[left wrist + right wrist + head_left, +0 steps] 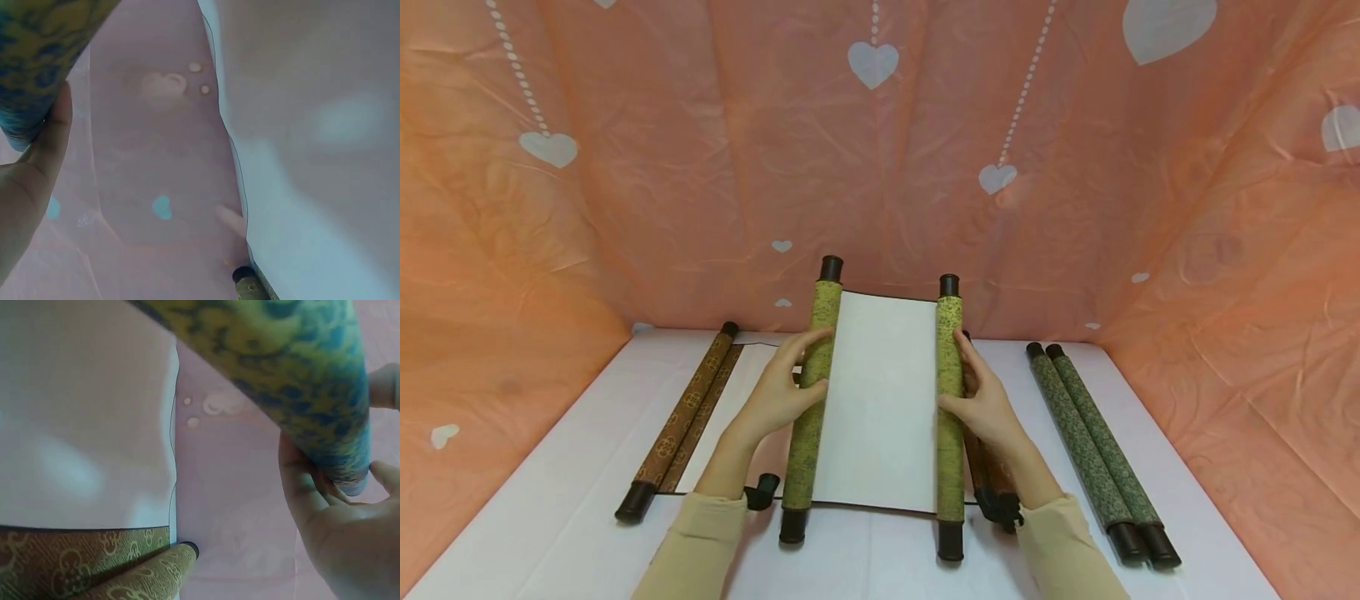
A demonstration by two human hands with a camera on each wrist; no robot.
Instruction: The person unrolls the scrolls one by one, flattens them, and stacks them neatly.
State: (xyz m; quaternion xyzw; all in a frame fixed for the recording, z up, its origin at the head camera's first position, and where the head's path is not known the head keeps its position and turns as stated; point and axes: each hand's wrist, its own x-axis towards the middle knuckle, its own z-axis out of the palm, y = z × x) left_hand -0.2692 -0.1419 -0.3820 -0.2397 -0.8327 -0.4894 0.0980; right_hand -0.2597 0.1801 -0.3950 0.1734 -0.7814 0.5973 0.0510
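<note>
Between my two hands a yellow-green patterned scroll is held partly unrolled, its white sheet point(880, 400) spread between two rolls with dark end knobs. The left hand point(778, 392) grips the left roll point(802, 450), thumb and fingers curled round it. On the other side, the right hand point(992, 408) grips the right roll point(951, 467) in the same way. Below this scroll a brown patterned scroll point(677, 417) lies partly unrolled on the table. The raised scroll hides much of its sheet. In the right wrist view, fingers wrap the patterned roll point(312, 406) from beneath.
To the right, a dark green speckled scroll point(1097, 450) lies as two rolls side by side. The white-covered table point(550, 500) runs back to a pink-orange curtain point(880, 183) with pale hearts. A similar curtain stands at either side.
</note>
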